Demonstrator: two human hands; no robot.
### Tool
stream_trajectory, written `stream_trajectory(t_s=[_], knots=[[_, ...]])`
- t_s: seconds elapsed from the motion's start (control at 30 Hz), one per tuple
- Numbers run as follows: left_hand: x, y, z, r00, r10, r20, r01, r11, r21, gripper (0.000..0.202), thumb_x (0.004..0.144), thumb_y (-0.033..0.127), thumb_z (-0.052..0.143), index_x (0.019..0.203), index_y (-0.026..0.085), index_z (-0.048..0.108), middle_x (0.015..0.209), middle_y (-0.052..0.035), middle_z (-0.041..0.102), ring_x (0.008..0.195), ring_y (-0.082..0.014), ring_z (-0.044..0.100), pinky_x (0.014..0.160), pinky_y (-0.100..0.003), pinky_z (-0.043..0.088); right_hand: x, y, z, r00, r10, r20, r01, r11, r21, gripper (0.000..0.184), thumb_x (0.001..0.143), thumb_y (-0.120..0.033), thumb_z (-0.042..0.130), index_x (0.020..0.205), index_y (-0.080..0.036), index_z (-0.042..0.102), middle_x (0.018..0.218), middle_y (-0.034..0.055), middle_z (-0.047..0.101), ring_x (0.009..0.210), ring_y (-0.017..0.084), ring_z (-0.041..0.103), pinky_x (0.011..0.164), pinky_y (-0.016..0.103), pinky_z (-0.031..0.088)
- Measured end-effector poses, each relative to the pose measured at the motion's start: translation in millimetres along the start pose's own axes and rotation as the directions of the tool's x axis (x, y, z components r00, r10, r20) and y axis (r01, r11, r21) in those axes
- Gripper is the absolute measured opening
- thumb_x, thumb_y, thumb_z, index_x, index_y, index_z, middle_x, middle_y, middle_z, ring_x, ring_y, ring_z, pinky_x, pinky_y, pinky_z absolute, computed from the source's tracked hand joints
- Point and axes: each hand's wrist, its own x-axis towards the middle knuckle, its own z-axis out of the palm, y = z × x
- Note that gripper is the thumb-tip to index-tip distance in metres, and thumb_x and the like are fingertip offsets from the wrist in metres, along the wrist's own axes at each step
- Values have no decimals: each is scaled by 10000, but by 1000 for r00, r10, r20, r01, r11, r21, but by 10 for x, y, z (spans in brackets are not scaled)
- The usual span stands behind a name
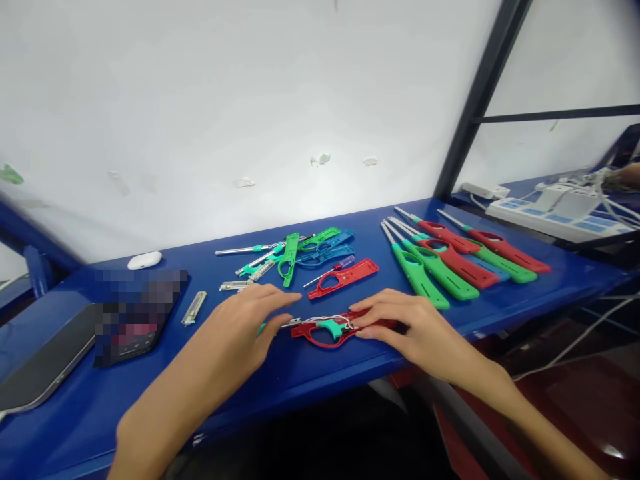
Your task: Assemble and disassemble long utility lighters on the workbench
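Note:
On the table's near part lies a red lighter casing half [323,341], with a teal trigger [331,327] and thin white wires [345,320] inside it. The fingers of my right hand [407,323] close over its handle end and hide much of it. My left hand [245,327] is at the other end, thumb and index finger apart. A metal tube [291,323] shows just past the left thumb, its rest mostly hidden beneath the hand. Behind the casing lies a second red casing half [345,277], alongside a screwdriver [343,265] with a purple handle.
Green casing halves [289,257], blue ones [333,248] and metal tubes [235,251] pile up behind. Several assembled lighters [450,263] lie right. A clear fuel tank [194,308], a dark pouch [165,313] and a white earbud case [145,260] lie left. A power strip [555,217] sits beyond the post.

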Motion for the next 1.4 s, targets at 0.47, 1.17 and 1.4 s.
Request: stream_trajectory(t_s=[0.47, 1.17, 1.4], knots=[[-32, -113, -126, 952, -137, 273, 168, 981, -95, 153, 1004, 317, 646, 1058, 396, 766, 1086, 77, 773, 998, -185, 711, 860, -280, 511, -19, 32, 8, 1000, 13, 27, -13, 1000, 4, 104, 987, -270, 717, 1052, -311, 787, 1199, -26, 770, 1095, 166, 706, 985, 286, 551], [5, 69, -21, 951, -228, 210, 244, 968, -55, 215, 935, 135, 605, 890, 275, 762, 938, -2, 769, 857, -222, 699, 748, -335, 477, -33, 54, 12, 998, 36, 48, -36, 999, -8, 116, 1009, -319, 691, 1089, -344, 772, 1218, -49, 758, 1120, 159, 685, 1004, 292, 528], [-22, 3, 26, 956, -197, 216, 210, 977, -39, 231, 958, 182, 584, 974, 289, 788, 1007, -31, 769, 925, -247, 699, 813, -361, 504, -22, -9, -26, 994, 60, 92, -56, 998, -40, 290, 1040, -363, 643, 1330, -362, 666, 1255, -35, 728, 1151, 163, 653, 1020, 300, 512]])
